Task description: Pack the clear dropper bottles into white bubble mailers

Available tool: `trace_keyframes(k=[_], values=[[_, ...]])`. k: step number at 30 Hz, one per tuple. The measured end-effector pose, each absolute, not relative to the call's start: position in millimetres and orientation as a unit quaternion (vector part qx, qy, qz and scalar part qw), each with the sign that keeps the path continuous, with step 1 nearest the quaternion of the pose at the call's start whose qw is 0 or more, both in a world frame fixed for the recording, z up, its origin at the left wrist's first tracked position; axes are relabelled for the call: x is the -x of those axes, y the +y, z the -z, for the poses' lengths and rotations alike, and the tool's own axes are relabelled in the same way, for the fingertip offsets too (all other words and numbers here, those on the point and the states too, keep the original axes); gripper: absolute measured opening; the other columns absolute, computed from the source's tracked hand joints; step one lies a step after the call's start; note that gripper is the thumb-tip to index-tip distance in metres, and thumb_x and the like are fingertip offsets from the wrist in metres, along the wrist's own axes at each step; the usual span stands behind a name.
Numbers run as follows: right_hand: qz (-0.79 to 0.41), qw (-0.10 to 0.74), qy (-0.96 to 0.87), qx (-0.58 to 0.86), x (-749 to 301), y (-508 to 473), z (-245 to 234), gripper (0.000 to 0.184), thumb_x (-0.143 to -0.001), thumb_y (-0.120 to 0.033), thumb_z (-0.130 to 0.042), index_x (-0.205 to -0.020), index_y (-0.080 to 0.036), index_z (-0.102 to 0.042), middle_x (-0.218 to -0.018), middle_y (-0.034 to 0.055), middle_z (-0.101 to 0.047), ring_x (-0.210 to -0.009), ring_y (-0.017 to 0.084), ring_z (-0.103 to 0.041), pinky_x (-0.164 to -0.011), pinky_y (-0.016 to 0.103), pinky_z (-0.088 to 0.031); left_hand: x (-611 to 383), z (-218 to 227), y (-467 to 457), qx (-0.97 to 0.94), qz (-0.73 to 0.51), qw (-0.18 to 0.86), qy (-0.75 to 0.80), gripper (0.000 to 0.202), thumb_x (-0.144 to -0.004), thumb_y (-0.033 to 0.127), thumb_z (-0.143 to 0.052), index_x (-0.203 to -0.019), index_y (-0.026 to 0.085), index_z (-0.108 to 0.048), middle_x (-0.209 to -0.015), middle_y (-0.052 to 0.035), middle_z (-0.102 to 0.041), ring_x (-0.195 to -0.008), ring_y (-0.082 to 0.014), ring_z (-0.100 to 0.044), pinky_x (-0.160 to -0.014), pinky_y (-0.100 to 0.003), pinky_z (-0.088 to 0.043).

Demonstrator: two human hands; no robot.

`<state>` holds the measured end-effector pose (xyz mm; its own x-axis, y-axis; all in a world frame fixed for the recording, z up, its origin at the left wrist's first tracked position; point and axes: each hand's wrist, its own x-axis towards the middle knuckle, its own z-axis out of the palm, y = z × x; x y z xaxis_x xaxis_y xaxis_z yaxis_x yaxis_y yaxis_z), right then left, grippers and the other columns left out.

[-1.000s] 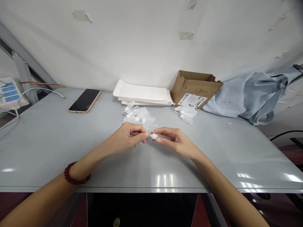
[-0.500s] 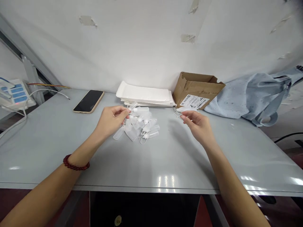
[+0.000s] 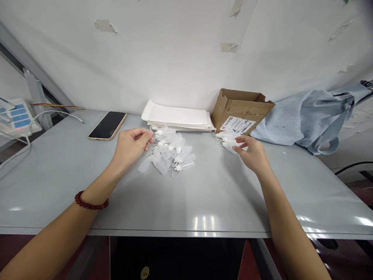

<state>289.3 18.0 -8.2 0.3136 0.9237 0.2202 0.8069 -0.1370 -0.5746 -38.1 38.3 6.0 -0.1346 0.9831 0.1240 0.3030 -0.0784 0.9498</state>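
Nothing reads for certain. The cardboard box (image 3: 240, 109), at two o'clock, bears a white printed label (image 3: 237, 124) and dark marks (image 3: 255, 113), too small to decipher; a round badge (image 3: 145, 272), at seven o'clock, is blurred.

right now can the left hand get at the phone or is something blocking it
Likely yes: the left hand is close beside the phone, and nothing shows lying between them. It points away, toward the pile of small bottles, so it would probably need to turn back.
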Motion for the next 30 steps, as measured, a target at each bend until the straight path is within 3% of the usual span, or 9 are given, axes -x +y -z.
trace_keyframes(k=[6, 13, 17, 22, 30], values=[[-0.078, 0.299, -0.59, 0.746, -299.1, 19.8, 13.8, 0.022, -0.072, -0.026, -0.061, -0.092, -0.017, -0.064, -0.1, 0.0093, -0.068, -0.08, 0.021, -0.06, -0.074, 0.037, -0.047, 36.2, -2.0, 38.2, -0.641, -0.338, 0.347, 0.595, 0.019, -0.073, 0.031, -0.06, -0.061, 0.016, -0.065, -0.05, 0.0024, -0.056, -0.047, -0.0103, -0.046, -0.049, -0.021, -0.039], [-0.09, 0.247, -0.608, 0.75, -303.7, 22.1, 26.0, 0.02, -0.072, -0.022, -0.062, -0.091, -0.017, -0.065, -0.097, 0.0095, -0.068, -0.084, 0.022, -0.061, -0.073, 0.035, -0.046, 40.8, -2.5, 38.2, -0.691, -0.283, 0.303, 0.592, 0.023, -0.077, 0.034, -0.057, -0.065, 0.017, -0.066, -0.058, 0.0011, -0.062, -0.051, -0.0113, -0.051, -0.05, -0.02, -0.036], [-0.09, 0.234, -0.612, 0.75, -299.4, 21.9, 27.9, 0.018, -0.074, -0.02, -0.061, -0.091, -0.015, -0.066, -0.101, 0.0105, -0.067, -0.085, 0.022, -0.061, -0.073, 0.034, -0.046, 41.1, -4.6, 36.5, -0.725, -0.273, 0.247, 0.583, 0.025, -0.078, 0.038, -0.056, -0.071, 0.017, -0.068, -0.062, -0.0001, -0.065, -0.06, -0.0148, -0.056, -0.056, -0.022, -0.038], [-0.086, 0.222, -0.618, 0.749, -298.0, 23.7, 30.1, 0.018, -0.074, -0.02, -0.062, -0.09, -0.014, -0.067, -0.098, 0.011, -0.069, -0.086, 0.024, -0.062, -0.072, 0.034, -0.045, 39.4, -6.0, 33.6, -0.742, -0.277, 0.146, 0.593, 0.032, -0.083, 0.041, -0.05, -0.075, 0.018, -0.07, -0.059, 0.0001, -0.061, -0.056, -0.0145, -0.051, -0.055, -0.024, -0.035], [-0.081, 0.227, -0.612, 0.753, -284.8, 27.5, 39.8, 0.022, -0.079, -0.034, -0.056, -0.086, -0.015, -0.066, -0.085, 0.0124, -0.069, -0.076, 0.025, -0.061, -0.066, 0.035, -0.042, 36.4, -4.5, 28.3, -0.732, -0.341, 0.114, 0.579, 0.032, -0.085, 0.038, -0.048, -0.071, 0.018, -0.068, -0.052, 0.0017, -0.05, -0.051, -0.0126, -0.041, -0.053, -0.025, -0.031]])
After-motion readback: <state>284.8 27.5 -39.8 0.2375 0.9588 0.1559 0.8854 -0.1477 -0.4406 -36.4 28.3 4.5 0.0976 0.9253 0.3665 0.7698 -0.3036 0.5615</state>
